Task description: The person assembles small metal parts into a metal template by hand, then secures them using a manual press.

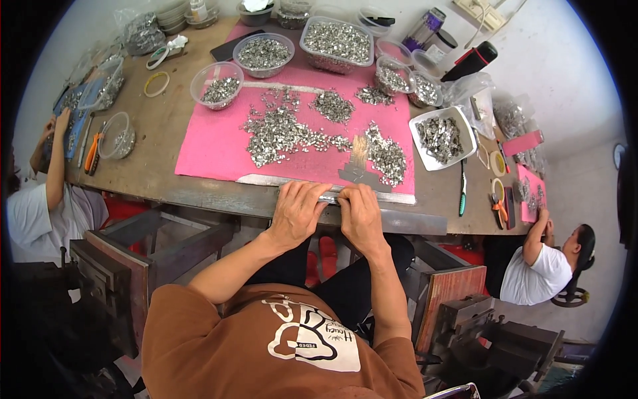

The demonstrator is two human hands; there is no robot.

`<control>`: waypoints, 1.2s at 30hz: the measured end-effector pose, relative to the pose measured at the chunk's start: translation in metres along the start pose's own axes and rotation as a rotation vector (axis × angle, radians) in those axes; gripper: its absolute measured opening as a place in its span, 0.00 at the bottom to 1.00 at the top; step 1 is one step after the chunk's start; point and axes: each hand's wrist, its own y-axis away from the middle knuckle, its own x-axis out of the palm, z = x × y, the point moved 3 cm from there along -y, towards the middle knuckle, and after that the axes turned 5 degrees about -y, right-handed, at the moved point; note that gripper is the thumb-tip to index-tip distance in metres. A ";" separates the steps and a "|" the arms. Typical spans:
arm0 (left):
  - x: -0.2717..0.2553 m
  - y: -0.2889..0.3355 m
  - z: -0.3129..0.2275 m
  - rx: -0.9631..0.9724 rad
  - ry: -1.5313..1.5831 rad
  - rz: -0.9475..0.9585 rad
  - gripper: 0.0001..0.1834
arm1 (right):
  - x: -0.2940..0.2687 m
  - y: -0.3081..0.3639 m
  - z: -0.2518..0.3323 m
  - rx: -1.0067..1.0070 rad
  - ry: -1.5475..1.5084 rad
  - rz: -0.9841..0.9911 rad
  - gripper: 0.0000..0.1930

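Observation:
At the table's front edge, my left hand (297,209) and my right hand (361,213) are closed on a narrow silvery metal strip (327,197), one at each end. My fingers cover most of it, so its exact kind is hidden. Just beyond the hands, a flat brush (359,153) with tan bristles lies beside a dark grey plate (362,176). Loose heaps of small shiny metal pieces (276,136) are spread over the pink mat (212,149), with a smaller heap (385,156) right of the brush.
Plastic tubs (337,63) of metal pieces line the back. A white dish (442,159) of larger pieces and a green-handled tool (462,193) are to the right. Orange-handled pliers (93,153) lie left. Co-workers sit at the left (46,213) and right (538,266).

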 end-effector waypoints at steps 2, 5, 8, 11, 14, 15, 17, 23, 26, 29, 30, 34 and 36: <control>0.002 0.002 0.001 0.005 -0.002 0.005 0.27 | 0.001 0.001 0.005 -0.035 0.068 -0.001 0.08; 0.003 0.005 0.005 -0.002 -0.011 0.012 0.28 | 0.006 0.003 0.007 -0.122 0.147 -0.016 0.09; 0.003 -0.003 -0.004 0.029 0.029 -0.023 0.27 | -0.010 0.008 0.007 -0.111 0.212 0.007 0.10; 0.001 -0.001 0.005 0.023 0.039 -0.021 0.27 | -0.017 0.012 -0.001 0.001 0.091 0.033 0.15; -0.029 -0.005 0.009 0.008 -0.090 0.012 0.28 | -0.034 0.030 -0.014 0.248 -0.082 0.021 0.26; -0.038 -0.001 0.018 0.008 -0.092 0.005 0.28 | -0.034 0.029 -0.014 0.241 -0.080 0.021 0.26; -0.050 0.009 0.044 -0.088 -0.184 0.095 0.30 | -0.025 0.027 -0.019 0.353 -0.185 0.161 0.26; -0.041 0.009 0.054 -0.026 -0.008 0.095 0.21 | -0.038 0.024 -0.023 0.285 -0.240 0.155 0.27; -0.023 -0.005 0.035 0.002 0.137 0.125 0.18 | -0.065 0.043 -0.021 0.269 -0.224 0.073 0.26; 0.002 -0.028 -0.002 0.045 0.254 0.205 0.18 | -0.106 0.080 -0.016 0.328 -0.213 -0.038 0.25; 0.011 -0.037 -0.018 0.093 0.257 0.226 0.17 | -0.118 0.095 -0.014 0.345 -0.209 -0.101 0.25; 0.087 -0.056 -0.101 0.174 0.688 0.471 0.15 | -0.184 0.187 0.010 0.485 -0.006 -0.342 0.24; 0.125 -0.061 -0.161 0.287 0.800 0.629 0.19 | -0.213 0.242 0.032 0.663 0.096 -0.483 0.25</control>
